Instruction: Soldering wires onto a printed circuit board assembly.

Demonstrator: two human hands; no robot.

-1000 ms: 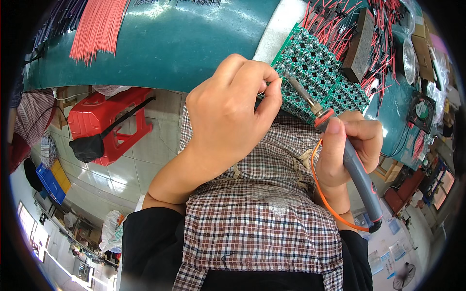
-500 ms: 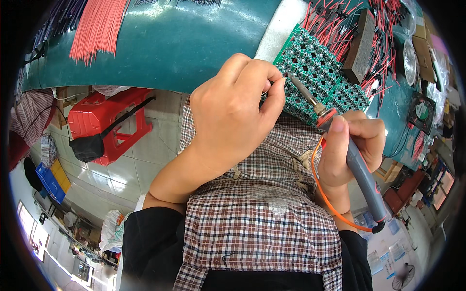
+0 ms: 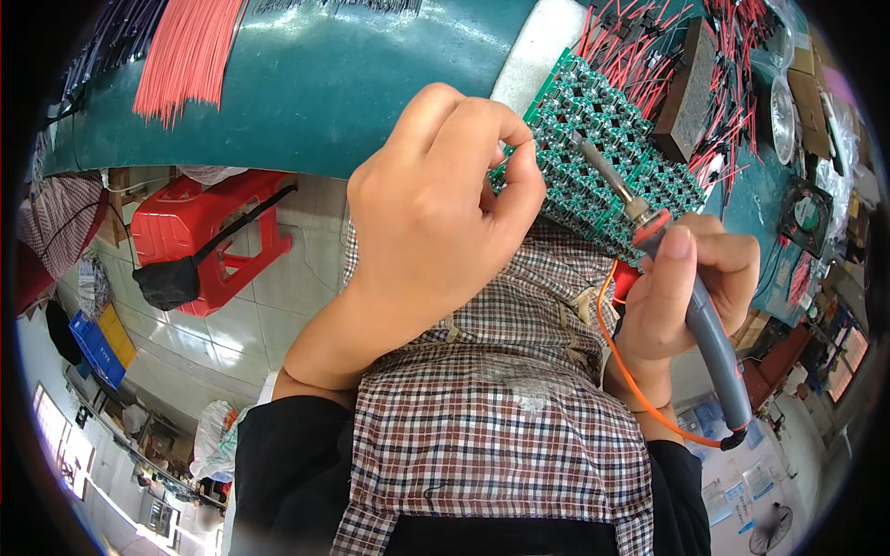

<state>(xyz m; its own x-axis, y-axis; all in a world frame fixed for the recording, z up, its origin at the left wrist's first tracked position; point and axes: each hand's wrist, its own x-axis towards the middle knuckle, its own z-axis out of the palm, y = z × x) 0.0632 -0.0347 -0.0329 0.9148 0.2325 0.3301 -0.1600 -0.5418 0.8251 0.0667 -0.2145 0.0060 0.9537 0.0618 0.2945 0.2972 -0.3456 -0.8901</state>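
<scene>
My right hand (image 3: 686, 287) grips a grey soldering iron (image 3: 708, 335) by its handle, with an orange cord trailing from the rear end. The iron's metal tip slants up and left over a panel of green circuit boards (image 3: 593, 116) crowded with small parts. At the panel's left edge is my left hand (image 3: 445, 185), its thumb and forefinger pinched together. Whatever lies between those fingertips is too small or too hidden to name. The panel's near left part is covered by this hand.
A white foam pad (image 3: 538, 60) lies left of the panel. Red wires (image 3: 640, 46) and a dark block (image 3: 688, 93) sit beyond it. A bundle of pink-red wires (image 3: 190, 56) lies far left on the green tabletop (image 3: 371, 83). A red stool (image 3: 213, 236) stands below; a small fan (image 3: 805, 215) is at right.
The soldering iron has drawn right and slightly down, its tip moving away from my left fingertips. My left hand has shifted a little to the left, still pinched.
</scene>
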